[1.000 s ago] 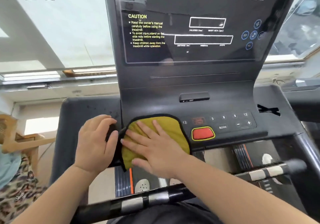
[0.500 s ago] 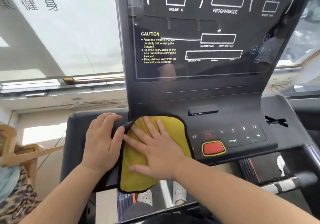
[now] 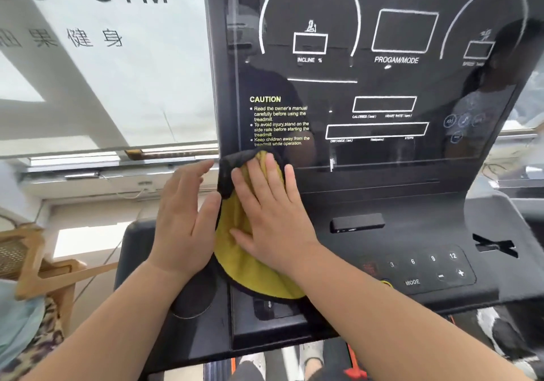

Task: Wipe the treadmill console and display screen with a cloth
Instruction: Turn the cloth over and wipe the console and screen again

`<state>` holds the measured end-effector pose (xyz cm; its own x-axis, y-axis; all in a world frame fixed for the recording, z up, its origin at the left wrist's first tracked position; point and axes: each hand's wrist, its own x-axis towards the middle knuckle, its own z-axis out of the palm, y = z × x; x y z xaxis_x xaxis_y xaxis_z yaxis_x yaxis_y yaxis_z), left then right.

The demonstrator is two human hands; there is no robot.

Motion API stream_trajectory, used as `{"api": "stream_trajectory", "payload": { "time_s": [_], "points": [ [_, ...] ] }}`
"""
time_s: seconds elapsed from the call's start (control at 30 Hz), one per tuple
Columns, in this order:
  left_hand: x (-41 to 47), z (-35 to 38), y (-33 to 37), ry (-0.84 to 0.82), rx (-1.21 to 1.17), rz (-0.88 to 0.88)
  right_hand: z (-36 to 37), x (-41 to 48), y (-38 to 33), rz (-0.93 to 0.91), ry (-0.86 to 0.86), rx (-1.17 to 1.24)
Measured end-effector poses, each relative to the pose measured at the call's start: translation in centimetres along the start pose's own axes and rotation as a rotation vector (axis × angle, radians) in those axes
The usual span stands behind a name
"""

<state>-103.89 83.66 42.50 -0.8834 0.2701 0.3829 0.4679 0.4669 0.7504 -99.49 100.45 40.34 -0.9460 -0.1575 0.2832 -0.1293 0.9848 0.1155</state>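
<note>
Mia: Where is the cloth (image 3: 250, 274) sitting?
Tom: The yellow cloth is lying on the treadmill console (image 3: 412, 201). Its top is reaching the seven o'clock corner of the display screen (image 3: 382, 86).
Mia: What is the right hand (image 3: 270, 218) doing?
Tom: It is lying flat on the cloth and pressing it down. Its fingers (image 3: 272, 180) are straight and spread apart.
Mia: And the left hand (image 3: 182, 224)?
Tom: It is resting at nine o'clock from the cloth. Its fingers are straight and close together, holding nothing. The thumb seems to be touching the cloth's black edge.
Mia: How much is getting done?
Tom: I am thinking not much of the screen. The cloth is only touching that low corner. The big glass toward twelve and three o'clock is looking like the part left. I cannot tell which spots are clean, because the glass is shining with reflections.
Mia: What else is sitting around?
Tom: The buttons (image 3: 412, 282) are sitting at four o'clock from the cloth. A little black bar (image 3: 357, 223) is sticking out at three o'clock. A window (image 3: 117, 86) is showing at ten o'clock, and a wooden chair (image 3: 29, 263) is standing at eight o'clock.
Mia: Is anything getting in the way?
Tom: The bar could be catching the cloth, and a hard wipe could be pressing a button.
</note>
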Motion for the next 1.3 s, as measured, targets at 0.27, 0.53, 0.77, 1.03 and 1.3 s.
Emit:
{"api": "stream_trajectory", "payload": {
  "time_s": [0.27,0.53,0.77,1.03,1.3],
  "points": [
    [2.7,0.2,1.5,0.001,-0.097,0.059,-1.9,0.8,4.5,0.480,0.141,0.094],
    [4.9,-0.4,2.7,-0.034,-0.197,-0.033,-7.7,10.2,10.3,0.464,0.358,0.015],
    [5.6,-1.4,2.7,-0.054,-0.354,-0.149,-10.8,14.4,9.3,0.231,0.376,-0.106],
    [6.5,-0.8,3.2,0.024,-0.455,-0.102,-2.2,5.1,8.2,-0.333,0.192,-0.282],
    [6.6,-1.8,3.1,-0.092,-0.495,-0.145,-9.5,11.2,14.6,0.139,0.397,-0.179]
  ]
}}
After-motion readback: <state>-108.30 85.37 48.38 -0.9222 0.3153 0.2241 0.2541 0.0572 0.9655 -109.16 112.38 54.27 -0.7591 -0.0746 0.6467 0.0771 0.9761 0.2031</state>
